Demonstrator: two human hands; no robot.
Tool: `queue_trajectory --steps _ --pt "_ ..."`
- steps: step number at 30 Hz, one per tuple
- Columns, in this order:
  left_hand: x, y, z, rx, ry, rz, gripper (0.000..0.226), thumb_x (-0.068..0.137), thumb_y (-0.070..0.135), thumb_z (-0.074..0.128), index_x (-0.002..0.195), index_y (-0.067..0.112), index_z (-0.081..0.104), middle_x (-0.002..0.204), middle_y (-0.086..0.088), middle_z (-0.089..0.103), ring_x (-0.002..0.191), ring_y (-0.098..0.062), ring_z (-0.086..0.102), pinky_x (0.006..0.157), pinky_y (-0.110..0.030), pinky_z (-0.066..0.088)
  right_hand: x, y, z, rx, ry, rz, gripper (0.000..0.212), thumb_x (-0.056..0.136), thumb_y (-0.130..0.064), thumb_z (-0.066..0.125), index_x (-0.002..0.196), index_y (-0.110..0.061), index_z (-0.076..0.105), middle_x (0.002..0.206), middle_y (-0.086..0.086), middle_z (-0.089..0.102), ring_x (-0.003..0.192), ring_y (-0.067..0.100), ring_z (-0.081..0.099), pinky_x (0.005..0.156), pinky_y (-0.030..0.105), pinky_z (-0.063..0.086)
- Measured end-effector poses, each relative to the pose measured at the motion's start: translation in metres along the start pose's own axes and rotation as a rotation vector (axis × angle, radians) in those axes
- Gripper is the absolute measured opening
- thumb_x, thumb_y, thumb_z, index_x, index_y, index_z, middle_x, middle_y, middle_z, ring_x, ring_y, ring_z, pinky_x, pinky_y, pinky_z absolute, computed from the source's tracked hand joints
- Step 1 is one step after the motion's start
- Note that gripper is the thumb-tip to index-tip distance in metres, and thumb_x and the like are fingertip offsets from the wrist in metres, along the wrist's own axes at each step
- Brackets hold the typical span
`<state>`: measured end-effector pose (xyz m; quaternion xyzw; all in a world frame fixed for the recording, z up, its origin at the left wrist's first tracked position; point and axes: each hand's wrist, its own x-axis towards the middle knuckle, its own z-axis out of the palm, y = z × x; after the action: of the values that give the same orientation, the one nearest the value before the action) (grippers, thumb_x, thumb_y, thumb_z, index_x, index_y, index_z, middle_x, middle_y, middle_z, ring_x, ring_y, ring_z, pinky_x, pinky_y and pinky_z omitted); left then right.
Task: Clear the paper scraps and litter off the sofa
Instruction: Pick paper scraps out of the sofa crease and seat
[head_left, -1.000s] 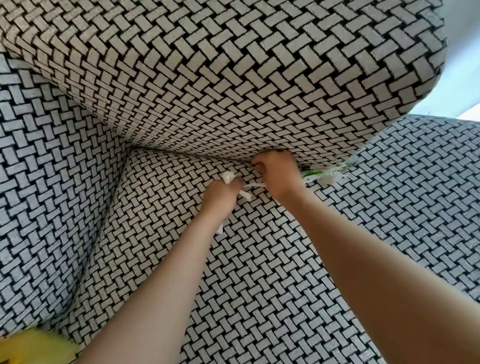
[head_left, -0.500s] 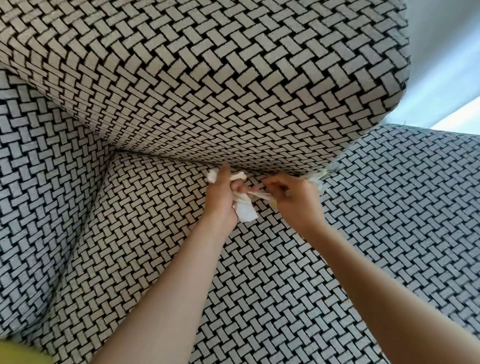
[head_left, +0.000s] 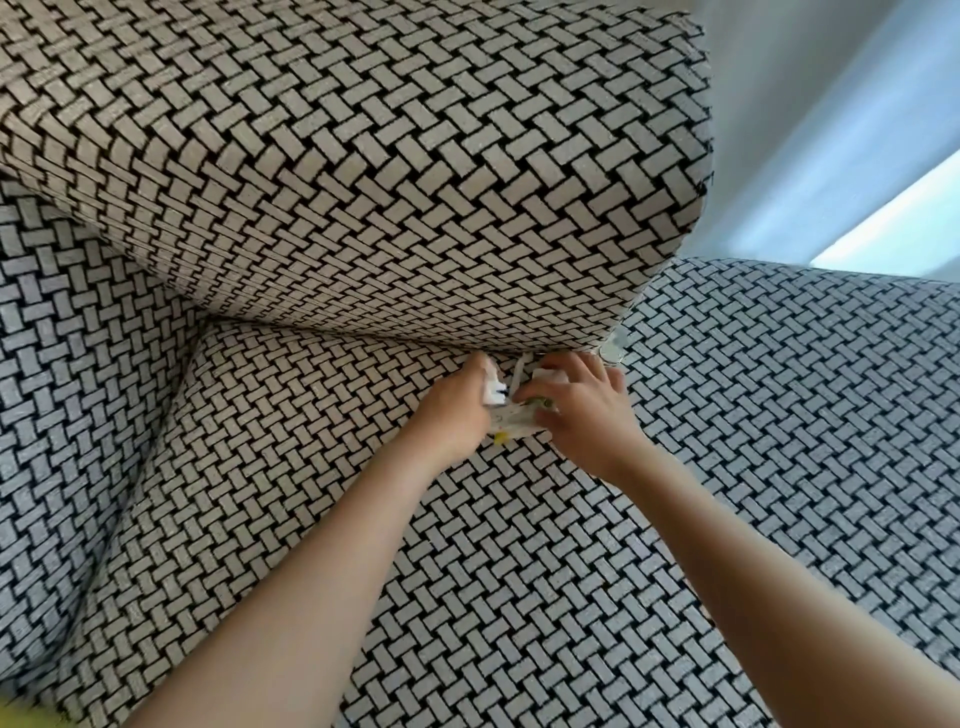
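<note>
Head view, paper scraps (head_left: 511, 410): a small bunch of white pieces, one with black marks and one with yellow-green print, lies between the two hands just in front of the crease where the back cushion meets the seat.
Position of scraps: they sit low over the seat cushion (head_left: 519, 571); whether they touch the fabric cannot be told, since the hands cover most of them.
Left hand (head_left: 449, 415): fingers curled closed around the white scrap with black marks, thumb pointing up toward the crease.
Right hand (head_left: 582, 402): fingers bent and spread over the printed scrap, pressing or pinching it from above; how firm the hold is cannot be told because of blur.
Loose litter (head_left: 613, 348): a pale, crumpled bit, perhaps clear wrapping, is tucked at the lower corner of the back cushion, just beyond the right hand's fingertips and apart from the bunch.
Back cushion (head_left: 363, 182): large, basket-weave fabric in beige and black, overhanging the crease.
Sofa arm (head_left: 62, 389): same weave, rising on the left.
Forearms: both bare, reaching in from the bottom edge.
Yellow object (head_left: 21, 717): blurred sliver at the bottom-left corner.
</note>
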<state>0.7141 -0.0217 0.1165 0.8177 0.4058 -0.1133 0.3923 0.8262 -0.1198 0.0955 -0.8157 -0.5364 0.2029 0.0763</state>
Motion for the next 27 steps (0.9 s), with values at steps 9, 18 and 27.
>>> queue_trajectory --steps 9,18,27 --pt "-0.016 -0.015 0.023 0.161 0.069 0.040 0.038 0.094 0.010 0.048 0.129 0.013 0.033 0.084 0.004 0.048 0.055 -0.003 0.039 0.039 -0.014 0.030 -0.005 -0.011 0.009 0.478 0.063 0.224 0.014 0.088 -0.013 0.060 0.098 -0.008 0.068 0.082 -0.002 0.063 0.062 0.006 0.050 0.056 0.015 0.042" --pt "-0.027 0.002 0.014 -1.137 0.036 -0.153 0.039 0.099 0.041 0.025 0.089 0.022 0.058 0.095 -0.005 0.064 0.090 -0.018 0.059 0.083 -0.034 0.045 -0.007 -0.065 0.003 1.810 0.010 0.568 0.009 0.086 0.003 0.056 0.087 -0.006 0.053 0.085 0.008 0.061 0.069 0.015 0.062 0.060 0.020 0.053" --pt "-0.020 -0.004 0.009 -1.340 0.360 -0.387 0.019 0.091 0.020 0.052 0.076 0.011 0.060 0.074 -0.002 0.062 0.067 -0.014 0.061 0.051 -0.020 0.048 -0.004 -0.097 0.002 1.196 0.049 0.364 0.028 0.086 0.005 0.048 0.092 -0.010 0.071 0.076 0.013 0.068 0.066 0.027 0.065 0.060 0.032 0.056"
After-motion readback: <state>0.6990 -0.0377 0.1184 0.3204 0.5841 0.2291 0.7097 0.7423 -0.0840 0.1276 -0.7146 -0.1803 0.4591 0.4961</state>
